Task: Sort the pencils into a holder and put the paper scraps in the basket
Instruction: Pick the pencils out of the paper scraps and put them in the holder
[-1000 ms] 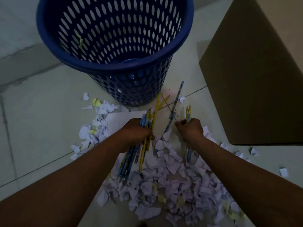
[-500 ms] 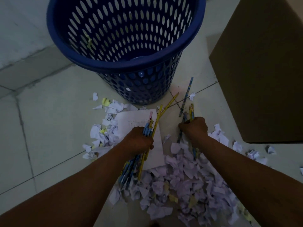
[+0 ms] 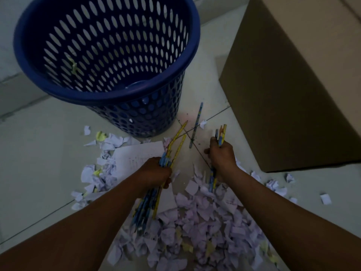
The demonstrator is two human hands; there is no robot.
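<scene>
both fists curled tight: left hand [image 3: 156, 173] round a big pencil bundle [image 3: 148, 204], right hand [image 3: 221, 153] round few. stiff, light, slippery; mid-shaft grip looked safest.

The left forearm [image 3: 88, 222] and the right forearm [image 3: 289, 210] are bare along all their visible length; the left hand [image 3: 155, 172] and the right hand [image 3: 222, 155] are bare too.

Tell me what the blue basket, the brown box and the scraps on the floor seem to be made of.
The blue perforated basket looks like moulded plastic: smooth, slightly glossy, with even oval holes. The big brown box looks like cardboard: matt, flat faces, straight edges. The pale torn scraps seem to be paper: thin, crumpled, ragged-edged.
</scene>
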